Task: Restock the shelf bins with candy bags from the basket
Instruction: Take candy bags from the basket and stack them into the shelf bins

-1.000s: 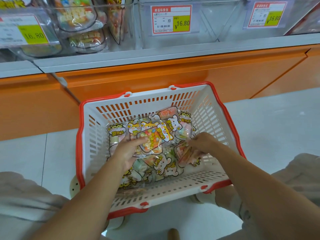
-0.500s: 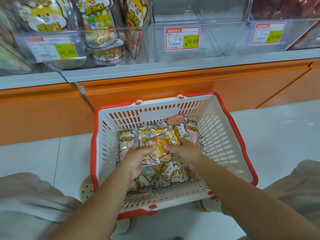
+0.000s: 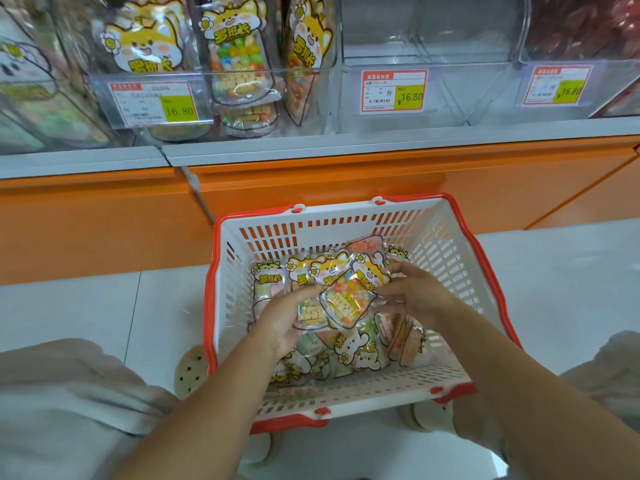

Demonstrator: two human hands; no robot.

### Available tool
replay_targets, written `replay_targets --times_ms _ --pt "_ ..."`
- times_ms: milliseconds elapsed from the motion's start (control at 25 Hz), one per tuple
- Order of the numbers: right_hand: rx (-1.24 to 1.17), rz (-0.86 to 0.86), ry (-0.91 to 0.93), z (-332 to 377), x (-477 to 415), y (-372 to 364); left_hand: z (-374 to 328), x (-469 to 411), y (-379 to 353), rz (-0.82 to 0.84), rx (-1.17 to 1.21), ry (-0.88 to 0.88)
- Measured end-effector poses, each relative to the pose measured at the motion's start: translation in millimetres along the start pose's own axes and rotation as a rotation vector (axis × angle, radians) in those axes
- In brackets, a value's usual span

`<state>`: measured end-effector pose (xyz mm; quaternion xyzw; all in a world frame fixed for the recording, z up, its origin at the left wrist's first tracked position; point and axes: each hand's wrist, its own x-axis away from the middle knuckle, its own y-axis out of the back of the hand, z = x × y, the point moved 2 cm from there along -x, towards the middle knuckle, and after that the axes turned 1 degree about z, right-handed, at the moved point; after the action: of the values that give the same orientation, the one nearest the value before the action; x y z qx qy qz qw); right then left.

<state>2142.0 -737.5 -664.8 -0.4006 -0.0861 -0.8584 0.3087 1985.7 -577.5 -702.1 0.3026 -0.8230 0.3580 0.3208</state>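
A white basket with a red rim (image 3: 460,237) stands on the floor below the shelf, holding several clear candy bags with yellow cartoon animal labels. Over the pile, my left hand (image 3: 287,320) and my right hand (image 3: 415,296) grip a small bunch of candy bags (image 3: 343,296) from either side, lifted a little off the rest. Above, a clear shelf bin (image 3: 311,74) holds upright bags of the same kind behind a 16.80 price tag (image 3: 156,103). The clear bin to its right (image 3: 467,84) looks empty.
An orange cabinet front (image 3: 346,188) with a grey ledge runs below the bins. A third bin (image 3: 595,46) at far right holds reddish packets. My knees in light trousers flank the basket on the pale tiled floor (image 3: 104,306); a beige perforated shoe (image 3: 192,372) sits by its left side.
Both hands came together in the basket, closed on a bunch of candy bags and raised it slightly. The view tilted up, showing more of the shelf bins.
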Motion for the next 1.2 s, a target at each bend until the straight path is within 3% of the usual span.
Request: replay_targets --times_ms 160,320,680,920,1200 --pt "-0.245 0.088 -0.025 -9 4 -7 4 3 -12 0.029 -0.004 -0.011" --pt "-0.268 0.041 0.020 -16 13 -15 6 5 -21 0.062 0.001 -0.028" --pt "-0.090 -0.068 0.128 2 22 29 6 10 -32 0.076 -0.020 -0.034" --pt "-0.249 -0.075 0.090 -22 31 26 20 13 -45 -0.005 -0.095 -0.022" --pt "-0.088 -0.032 0.171 -8 46 3 4 23 -46 0.087 -0.174 -0.031"
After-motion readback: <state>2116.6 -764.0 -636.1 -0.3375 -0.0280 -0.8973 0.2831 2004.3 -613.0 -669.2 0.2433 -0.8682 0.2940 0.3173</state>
